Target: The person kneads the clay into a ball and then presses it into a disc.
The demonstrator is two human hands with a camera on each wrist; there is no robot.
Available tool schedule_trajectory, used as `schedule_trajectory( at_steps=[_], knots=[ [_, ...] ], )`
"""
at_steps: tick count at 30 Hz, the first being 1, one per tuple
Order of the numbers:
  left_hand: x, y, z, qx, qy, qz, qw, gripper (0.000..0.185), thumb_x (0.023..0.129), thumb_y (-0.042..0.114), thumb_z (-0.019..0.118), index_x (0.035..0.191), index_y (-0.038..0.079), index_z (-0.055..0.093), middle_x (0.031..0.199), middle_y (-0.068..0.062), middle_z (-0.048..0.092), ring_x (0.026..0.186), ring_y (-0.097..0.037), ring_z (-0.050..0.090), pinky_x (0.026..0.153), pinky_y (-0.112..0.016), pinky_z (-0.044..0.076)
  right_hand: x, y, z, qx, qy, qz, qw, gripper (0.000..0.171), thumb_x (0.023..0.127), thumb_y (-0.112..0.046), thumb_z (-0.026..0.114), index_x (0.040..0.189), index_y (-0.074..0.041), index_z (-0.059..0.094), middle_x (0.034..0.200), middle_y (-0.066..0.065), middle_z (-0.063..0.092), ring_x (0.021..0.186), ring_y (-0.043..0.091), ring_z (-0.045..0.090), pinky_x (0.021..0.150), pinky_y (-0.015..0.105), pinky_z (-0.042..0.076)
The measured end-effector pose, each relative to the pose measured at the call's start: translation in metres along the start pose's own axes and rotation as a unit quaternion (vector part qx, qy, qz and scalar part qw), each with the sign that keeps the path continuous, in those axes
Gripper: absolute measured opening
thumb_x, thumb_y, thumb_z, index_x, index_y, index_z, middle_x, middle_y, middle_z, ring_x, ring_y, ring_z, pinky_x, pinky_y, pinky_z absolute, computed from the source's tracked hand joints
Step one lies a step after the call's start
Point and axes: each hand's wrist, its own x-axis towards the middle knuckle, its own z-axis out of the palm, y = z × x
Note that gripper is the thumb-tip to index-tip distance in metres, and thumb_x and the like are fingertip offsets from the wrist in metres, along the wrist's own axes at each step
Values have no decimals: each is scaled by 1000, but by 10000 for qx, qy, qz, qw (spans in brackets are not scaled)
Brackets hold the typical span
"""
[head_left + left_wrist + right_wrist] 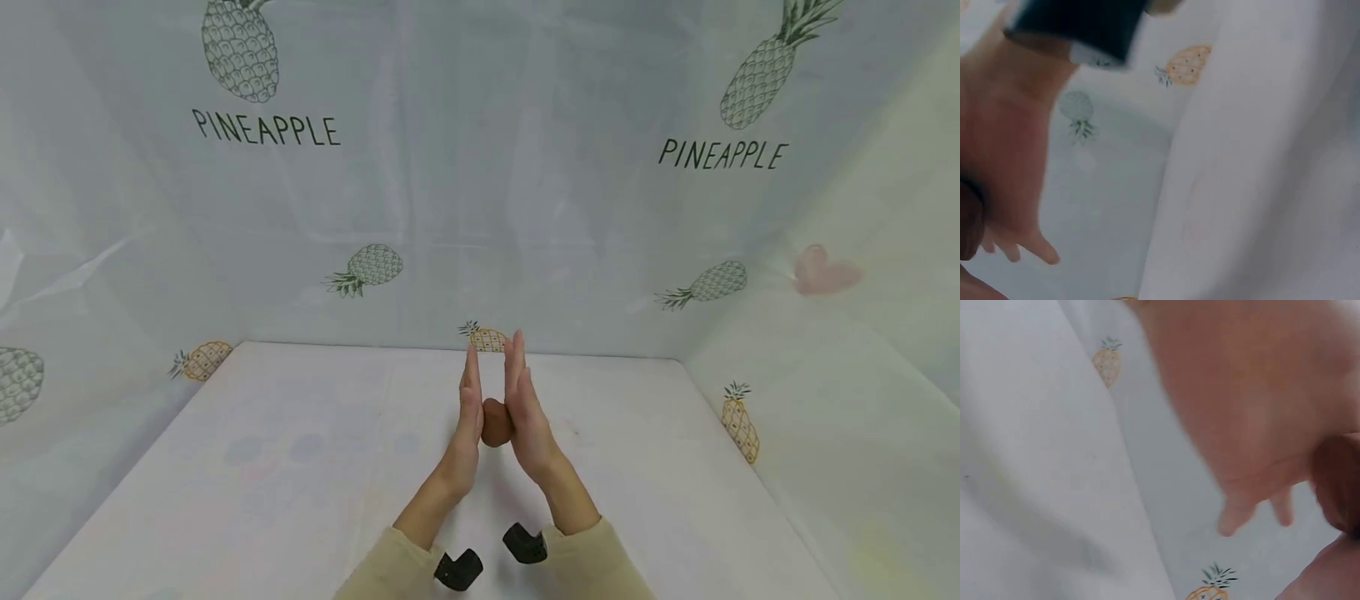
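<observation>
Between the two palms, above table centre: brown lump [496,422], rounded, clay-like, material not confirmable. Pressed from both sides, held clear of the table [300,467], roughly mid-width and toward the back edge.

Left hand [469,417]: flat, fingers straight and together, pointing up and away, palm against the lump's left side. No curl, so grip open, pressing only. Same hand in left wrist view [1007,169], blurred, fingertips spread slightly at the bottom; dark brown edge of the lump [969,219] at the frame's left margin.

Right hand [525,412]: mirrored, flat, fingers straight, palm on the lump's right side. Grip open as well, pressing contact. Right wrist view shows it [1254,406] blurred, fingertips pointing down in frame, brown lump [1338,481] at the right edge against the palm.

Fingertips of both hands close together but apart at the top; heels of the palms wider, lump sitting in the gap at palm level.

Beige sleeves [390,571] on both forearms, a black wrist mount [459,570] under each wrist, second one at [525,543].

Table covered in pale sheet, faint coloured blotches on the left part. Walls on three sides in light cloth with pineapple prints [240,50] and "PINEAPPLE" lettering [266,129]; small yellow pineapple [486,337] right behind the fingertips at the table's back edge. Pink heart shape [823,271] on the right wall.
</observation>
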Motion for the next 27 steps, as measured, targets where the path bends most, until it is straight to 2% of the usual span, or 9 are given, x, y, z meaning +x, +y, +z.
schedule_trajectory(
  at_steps=[4, 10, 12, 16, 23, 27],
  knots=[
    [-1, 6, 2, -352, 25, 30, 9994, 59, 110, 61, -1, 166, 47, -15, 172, 22, -23, 160, -13, -24, 123, -69, -14, -1, 12, 1, 19, 43, -30, 10000, 59, 112, -56, 0, 166, -44, -19, 175, -16, -16, 161, 13, -20, 124, 63, -17],
    [2, 10, -3, -543, 626, 108, 9965, 66, 109, 62, 4, 168, 40, -14, 173, 19, -22, 160, -14, -24, 123, -67, -16, -4, 20, 11, 243, -236, -24, 9994, 62, 112, -59, 3, 166, -42, -23, 176, -8, -18, 163, 25, -19, 126, 64, -13],
    [2, 9, -7, -530, 832, 149, 9950, 67, 109, 61, 6, 169, 38, -13, 174, 17, -21, 161, -16, -23, 124, -68, -14, -6, 21, 14, 279, -378, 58, 9989, 62, 112, -59, 3, 165, -42, -24, 177, -5, -18, 163, 27, -19, 125, 66, -12],
    [4, 6, -11, -430, 1017, 216, 9936, 67, 110, 57, 9, 170, 35, -12, 175, 13, -21, 162, -17, -21, 126, -65, -11, -11, 21, 17, 409, -544, 200, 9975, 61, 111, -59, 1, 165, -43, -24, 178, -1, -16, 163, 30, -18, 124, 69, -13],
    [6, -11, -21, -220, 1281, -14, 9915, 65, 111, 52, 9, 171, 34, -10, 176, 9, -21, 162, -19, -18, 128, -64, -4, -16, 14, 22, 692, -912, 201, 9932, 62, 108, -62, -5, 163, -44, -28, 176, -4, -19, 162, 30, -23, 120, 74, -15],
    [7, -13, -22, -59, 1294, -102, 9915, 65, 112, 51, 10, 171, 32, -10, 175, 10, -20, 163, -22, -17, 127, -65, -5, -16, 7, 24, 718, -866, 68, 9936, 65, 108, -62, -6, 164, -39, -29, 176, -6, -20, 162, 27, -24, 121, 73, -15]
  ],
)
